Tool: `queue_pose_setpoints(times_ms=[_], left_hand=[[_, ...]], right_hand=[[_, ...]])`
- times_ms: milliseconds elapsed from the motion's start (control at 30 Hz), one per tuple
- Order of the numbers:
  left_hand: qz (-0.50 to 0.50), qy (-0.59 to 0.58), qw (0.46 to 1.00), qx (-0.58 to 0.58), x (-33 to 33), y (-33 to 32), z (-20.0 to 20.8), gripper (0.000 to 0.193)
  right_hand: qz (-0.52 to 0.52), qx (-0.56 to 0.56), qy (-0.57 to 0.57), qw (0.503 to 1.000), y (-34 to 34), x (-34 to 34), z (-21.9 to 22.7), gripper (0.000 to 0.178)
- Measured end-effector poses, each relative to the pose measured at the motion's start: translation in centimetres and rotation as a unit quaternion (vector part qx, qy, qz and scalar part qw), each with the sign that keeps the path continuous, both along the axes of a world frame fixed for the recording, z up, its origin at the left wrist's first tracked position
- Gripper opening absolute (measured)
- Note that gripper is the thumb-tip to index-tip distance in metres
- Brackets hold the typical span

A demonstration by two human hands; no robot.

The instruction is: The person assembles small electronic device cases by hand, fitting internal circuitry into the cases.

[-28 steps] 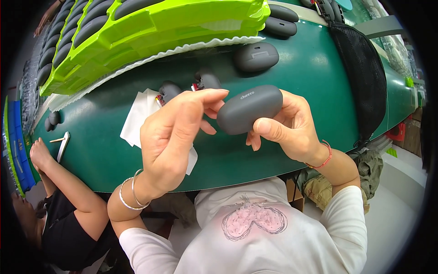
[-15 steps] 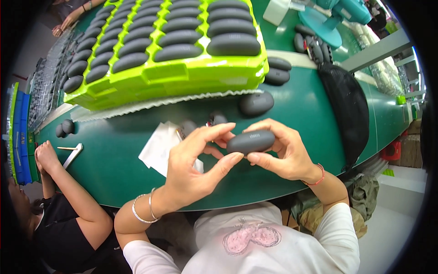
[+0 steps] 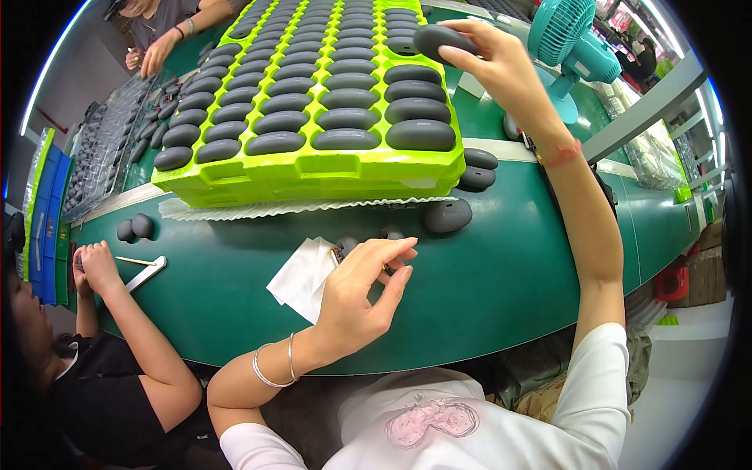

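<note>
My right hand [image 3: 495,64] reaches far forward and grips a dark grey oval case [image 3: 444,43] between thumb and fingers. The case is over the right side of a lime-green tray [image 3: 313,166], beside a slot in the right column. Rows of similar grey cases fill much of the tray. Low over the green table, my left hand [image 3: 362,290] hovers with thumb and fingers apart, holding nothing visible. Just left of it lies a white cloth [image 3: 298,276]. Small parts beyond its fingers are partly hidden. Another grey case [image 3: 447,216] rests near the tray's front right corner.
Two stacked cases [image 3: 478,169] sit right of the tray, with a teal fan [image 3: 560,39] farther back. At left, a co-worker's hands [image 3: 95,266] are near a white stand [image 3: 147,272]. Another person's hand [image 3: 160,52] is at far left. A grey metal post [image 3: 646,106] slants at right.
My right hand has carried the case from in front of me up and forward to the tray's right side. My left hand has let go of it and stays low. The view has tilted up.
</note>
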State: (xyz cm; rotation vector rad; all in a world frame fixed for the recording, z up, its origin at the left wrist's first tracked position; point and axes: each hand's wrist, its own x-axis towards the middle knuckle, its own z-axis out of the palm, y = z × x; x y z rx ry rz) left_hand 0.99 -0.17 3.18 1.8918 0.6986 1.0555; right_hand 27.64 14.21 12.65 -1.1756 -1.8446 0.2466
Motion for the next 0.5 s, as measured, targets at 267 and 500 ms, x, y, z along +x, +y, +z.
queue_pose_setpoints(times_ms=[267, 500], left_hand=[[0.021, -0.009, 0.999, 0.029, -0.8, 0.2, 0.0, 0.031], [0.111, -0.017, 0.991, 0.069, -1.4, 2.9, 0.4, 0.021]], right_hand=[[0.009, -0.119, -0.044, 0.992, 3.7, -1.3, -2.3, 0.032], [0.033, -0.149, -0.118, 0.981, 4.6, 0.1, -2.8, 0.039]])
